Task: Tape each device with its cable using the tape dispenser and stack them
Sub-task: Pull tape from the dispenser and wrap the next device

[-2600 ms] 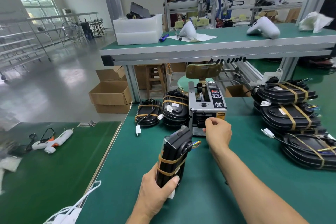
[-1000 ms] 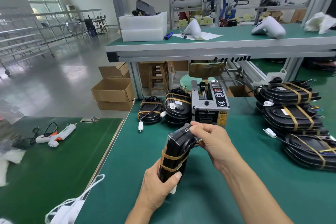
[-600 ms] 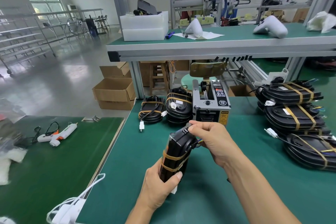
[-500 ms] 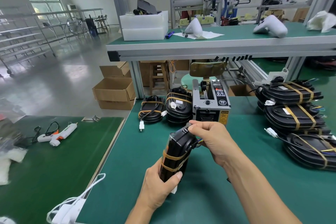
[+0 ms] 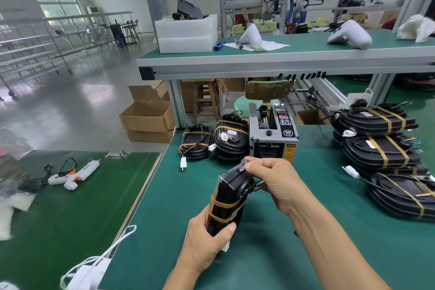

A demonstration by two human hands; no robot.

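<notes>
- L hand (image 5: 207,240): fingers wrapped round the lower end of the device (image 5: 229,198), thumb across its front; device is a black, glossy, rounded plastic slab held on edge above the worktop (image 5: 270,254), which is matte green.
- Two tan tape bands (image 5: 226,206) cross the device just above the L fingers.
- R hand (image 5: 275,183): fingers curled over the device's top end, thumb and forefinger tips pinching a bit of clear, shiny tape (image 5: 240,167) against its top corner. Coloured wires stick out of the device under the R palm.
- Just behind the device: tape dispenser (image 5: 273,134), boxy grey metal w/ black control panel.
- L of dispenser: two black taped devices (image 5: 215,141), side by side, white plug trailing.
- R of dispenser: stacks of taped devices (image 5: 381,146), flat, oval, tan-banded.
</notes>
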